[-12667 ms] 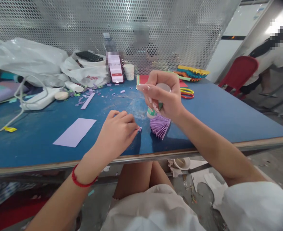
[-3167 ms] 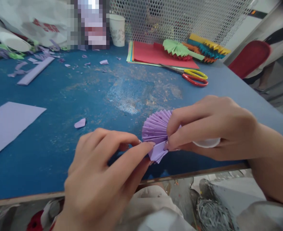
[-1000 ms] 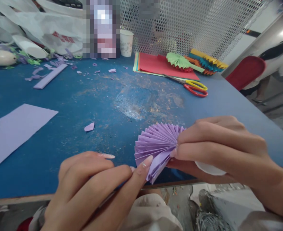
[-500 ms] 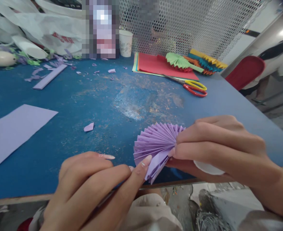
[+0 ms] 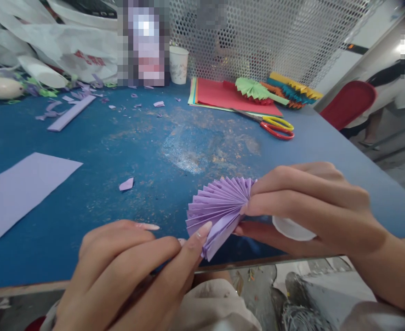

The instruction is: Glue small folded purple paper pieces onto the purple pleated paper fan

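A pleated purple paper fan (image 5: 219, 200) is spread out above the front edge of the blue table (image 5: 136, 138). My right hand (image 5: 309, 202) grips it at the point where the folds meet. With thumb and fingers, my left hand (image 5: 136, 262) pinches the fan's lower left edge. A white round object (image 5: 293, 228) shows partly beneath my right hand; most of it is hidden. To the left lies a flat purple sheet (image 5: 26, 193), and a small purple scrap (image 5: 126, 184) is between it and the fan.
Scissors (image 5: 274, 126) lie beside stacked coloured paper (image 5: 219, 94) and folded fans (image 5: 292, 89) at the back right. A paper cup (image 5: 179, 65) stands by the metal mesh. A folded purple strip (image 5: 71, 113), scraps and a white bag (image 5: 78, 50) are at the back left.
The fan and both hands have shifted slightly left. My right fingers are a little higher on the fan's folded centre, and the fan's lower folds are pressed closer together.
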Demonstrator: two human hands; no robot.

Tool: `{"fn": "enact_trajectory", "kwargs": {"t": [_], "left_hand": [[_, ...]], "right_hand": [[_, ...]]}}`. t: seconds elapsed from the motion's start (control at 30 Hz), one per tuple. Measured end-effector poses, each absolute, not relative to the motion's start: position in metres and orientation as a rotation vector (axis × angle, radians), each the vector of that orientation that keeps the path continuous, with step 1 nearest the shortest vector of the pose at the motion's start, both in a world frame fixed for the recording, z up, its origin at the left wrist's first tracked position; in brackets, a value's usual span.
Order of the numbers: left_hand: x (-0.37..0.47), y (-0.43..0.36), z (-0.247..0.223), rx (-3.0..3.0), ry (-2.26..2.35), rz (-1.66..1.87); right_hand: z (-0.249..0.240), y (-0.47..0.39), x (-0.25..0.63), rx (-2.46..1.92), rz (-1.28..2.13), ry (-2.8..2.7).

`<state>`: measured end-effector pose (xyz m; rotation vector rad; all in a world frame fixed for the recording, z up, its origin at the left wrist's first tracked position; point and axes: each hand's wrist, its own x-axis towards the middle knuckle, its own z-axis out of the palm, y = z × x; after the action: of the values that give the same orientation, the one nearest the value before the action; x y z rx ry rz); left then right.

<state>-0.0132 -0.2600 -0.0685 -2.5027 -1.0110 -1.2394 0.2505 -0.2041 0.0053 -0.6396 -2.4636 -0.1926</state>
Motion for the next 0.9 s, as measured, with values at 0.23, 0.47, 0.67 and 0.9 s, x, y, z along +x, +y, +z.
{"fn": "enact_trajectory", "kwargs": {"t": [0.23, 0.47, 0.67, 0.9], "left_hand": [[-0.037, -0.249, -0.076, -2.543, -0.757, -1.044], [-0.033, -0.252, -0.076, -2.494, -0.867, -1.09], [-0.014, -0.263, -0.074, -2.476, -0.947, -1.128], [-0.009, -0.262, -0.069, -2.484, -0.861, -1.121]], "right_hand": [[0.004, -0.204, 0.254, -0.683, -0.162, -2.496], [0.003, -0.205, 0.252, -0.706, -0.042, -2.525], [0.003, -0.205, 0.248, -0.635, 0.147, -2.539], [0.003, -0.205, 0.248, -0.589, 0.457, -2.51]]}}
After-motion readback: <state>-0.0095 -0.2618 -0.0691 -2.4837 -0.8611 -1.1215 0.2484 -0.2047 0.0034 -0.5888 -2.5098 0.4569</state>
